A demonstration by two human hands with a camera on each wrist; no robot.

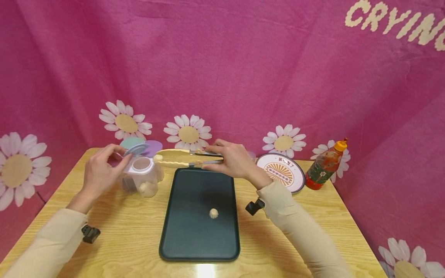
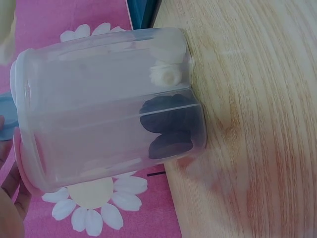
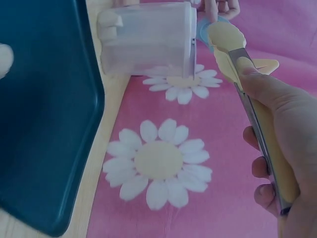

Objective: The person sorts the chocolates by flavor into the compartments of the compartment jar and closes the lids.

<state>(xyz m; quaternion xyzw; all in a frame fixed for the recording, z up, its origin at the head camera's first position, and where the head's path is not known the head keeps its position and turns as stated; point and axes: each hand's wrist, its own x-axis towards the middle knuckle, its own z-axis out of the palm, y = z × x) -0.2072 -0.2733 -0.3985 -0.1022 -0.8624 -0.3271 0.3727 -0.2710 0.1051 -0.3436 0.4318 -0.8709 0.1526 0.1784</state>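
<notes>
My left hand [image 1: 99, 170] pinches the raised blue-grey lid [image 1: 136, 150] of a clear, divided storage container [image 1: 152, 181], whose round opening shows in front. In the left wrist view, cream pieces [image 2: 166, 75] and dark rounded pieces [image 2: 168, 114] lie at the bottom of separate compartments. A pair of tongs [image 1: 174, 153] with yellow heads and metal handles is gripped in my right hand [image 1: 234, 159]. Its tips point left, close by the container's top, with a small cream piece [image 1: 158, 158] between them. Another cream swirled piece [image 1: 213, 213] sits on the dark tray [image 1: 199, 243].
Teal [image 1: 132, 142] and purple [image 1: 153, 148] lids stand up behind the container's opening. Right of the tray, a patterned oval plate [image 1: 297, 181] lies behind my right forearm. A red sauce bottle [image 1: 325, 164] with a yellow cap stands near the table's right edge.
</notes>
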